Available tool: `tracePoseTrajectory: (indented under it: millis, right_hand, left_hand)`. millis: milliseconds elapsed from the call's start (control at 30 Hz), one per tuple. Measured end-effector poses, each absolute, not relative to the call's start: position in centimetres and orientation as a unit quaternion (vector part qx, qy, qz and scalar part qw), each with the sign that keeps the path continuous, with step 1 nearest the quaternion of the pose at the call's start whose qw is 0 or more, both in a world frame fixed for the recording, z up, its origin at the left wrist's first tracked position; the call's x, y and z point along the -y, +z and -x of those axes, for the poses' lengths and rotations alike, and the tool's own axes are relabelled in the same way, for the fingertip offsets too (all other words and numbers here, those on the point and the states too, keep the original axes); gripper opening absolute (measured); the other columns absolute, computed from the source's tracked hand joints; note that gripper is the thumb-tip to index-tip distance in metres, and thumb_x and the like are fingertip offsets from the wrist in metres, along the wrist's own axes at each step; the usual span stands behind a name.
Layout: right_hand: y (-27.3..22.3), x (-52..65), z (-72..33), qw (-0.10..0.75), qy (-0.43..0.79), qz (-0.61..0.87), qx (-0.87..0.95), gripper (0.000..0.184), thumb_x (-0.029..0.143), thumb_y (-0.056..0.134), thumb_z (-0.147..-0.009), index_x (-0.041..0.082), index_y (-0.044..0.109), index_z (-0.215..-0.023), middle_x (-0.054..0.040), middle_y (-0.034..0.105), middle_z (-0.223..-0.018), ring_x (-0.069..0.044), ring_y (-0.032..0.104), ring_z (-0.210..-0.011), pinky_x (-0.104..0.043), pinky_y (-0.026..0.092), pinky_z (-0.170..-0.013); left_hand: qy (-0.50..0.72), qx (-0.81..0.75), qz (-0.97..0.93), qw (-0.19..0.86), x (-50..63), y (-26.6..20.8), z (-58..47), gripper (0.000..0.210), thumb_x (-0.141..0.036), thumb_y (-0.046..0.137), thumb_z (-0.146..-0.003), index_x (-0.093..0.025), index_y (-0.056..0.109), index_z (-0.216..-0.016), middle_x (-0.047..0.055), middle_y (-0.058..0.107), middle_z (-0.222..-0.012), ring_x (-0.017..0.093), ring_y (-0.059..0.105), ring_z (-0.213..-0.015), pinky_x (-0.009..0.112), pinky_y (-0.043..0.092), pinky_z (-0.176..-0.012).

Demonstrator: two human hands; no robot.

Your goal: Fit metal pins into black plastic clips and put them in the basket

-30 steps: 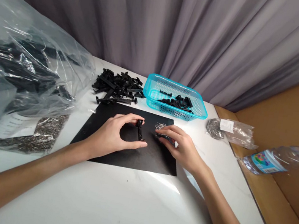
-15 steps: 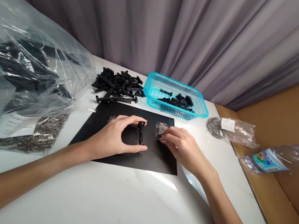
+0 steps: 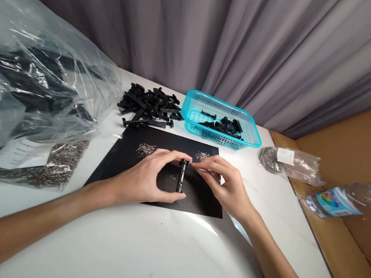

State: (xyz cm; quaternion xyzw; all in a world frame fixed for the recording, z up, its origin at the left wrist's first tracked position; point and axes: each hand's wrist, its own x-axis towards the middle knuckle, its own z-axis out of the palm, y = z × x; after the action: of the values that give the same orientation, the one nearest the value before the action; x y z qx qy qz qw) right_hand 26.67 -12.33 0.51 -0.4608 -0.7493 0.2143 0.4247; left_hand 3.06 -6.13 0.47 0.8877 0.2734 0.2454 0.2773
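The left hand (image 3: pixel 150 176) holds a black plastic bracket (image 3: pixel 181 176) endwise, thumb at its near end and fingertips at its far end, over the black mat (image 3: pixel 203 202). Half a second ago the right hand (image 3: pixel 226 182) was down at the right heap of small metal clips (image 3: pixel 202 156); now it has come across to the bracket's far end, its thumb and forefinger drawn close together just beside the left fingertips. Whether a clip sits between them I cannot tell, as anything there is too small to make out. The bracket has shifted slightly right and towards the person. The left heap of metal clips (image 3: pixel 145 150), largely hidden behind the left hand before, now shows more fully, and a loose clip (image 3: pixel 173 177) lies on the mat inside the curve of that hand. Beyond the mat, the pile of black plastic parts (image 3: pixel 150 106) and the blue plastic basket (image 3: pixel 222 136), with more black parts in it, stand side by side much as before.
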Motion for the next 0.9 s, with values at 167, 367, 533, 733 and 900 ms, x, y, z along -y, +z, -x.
tracePoseTrajectory:
  millis: [167,367,533,733,900]
  right_hand:
    - [0.64,12.51,-26.46,0.454,0.25,0.462,0.72,0.021,0.021,0.067,-0.097,0.028,0.08,-0.112,-0.0049,0.073,-0.102,-0.017,0.066,-0.091,-0.028,0.049,-0.065]
    - [0.53,12.31,-26.45,0.464,0.288,0.468,0.695,0.015,0.017,0.071,-0.091,0.025,0.08,-0.101,-0.0043,0.071,-0.1,-0.016,0.064,-0.085,-0.027,0.05,-0.064]
    - [0.76,12.4,-26.36,0.456,0.33,0.477,0.675,0.013,0.02,0.074,-0.089,0.024,0.079,-0.1,-0.0039,0.072,-0.1,-0.014,0.061,-0.078,-0.026,0.048,-0.063]
    - [0.66,12.15,-26.65,0.449,0.345,0.509,0.648,0.012,0.031,0.075,-0.09,0.022,0.081,-0.095,-0.0045,0.075,-0.092,-0.014,0.058,-0.07,-0.028,0.043,-0.06]
    - [0.39,12.02,-26.8,0.443,0.362,0.512,0.641,0.019,0.035,0.073,-0.092,0.024,0.078,-0.107,-0.0027,0.072,-0.09,-0.013,0.054,-0.066,-0.028,0.041,-0.058]
  left_hand:
    - [0.248,-0.272,-0.888,0.274,6.15,0.41,-3.11,0.067,-0.045,0.083,-0.076,-0.027,0.056,-0.135,0.003,0.067,-0.133,0.026,0.06,-0.125,0.042,0.049,-0.109]
    - [0.239,-0.278,-0.889,0.275,6.06,0.22,-3.04,0.068,-0.047,0.084,-0.076,-0.027,0.057,-0.135,0.004,0.068,-0.13,0.028,0.06,-0.123,0.043,0.05,-0.107]
    - [0.245,-0.273,-0.89,0.271,6.02,0.03,-3.03,0.068,-0.046,0.084,-0.076,-0.028,0.057,-0.136,0.004,0.068,-0.129,0.028,0.06,-0.122,0.044,0.049,-0.107]
    - [0.24,-0.281,-0.89,0.267,5.88,-0.11,-3.15,0.068,-0.046,0.083,-0.076,-0.029,0.056,-0.136,0.003,0.067,-0.131,0.028,0.058,-0.124,0.044,0.048,-0.109]
    - [0.239,-0.285,-0.888,0.272,5.97,-0.06,-3.15,0.067,-0.047,0.083,-0.076,-0.027,0.057,-0.135,0.004,0.067,-0.13,0.028,0.059,-0.124,0.044,0.049,-0.109]
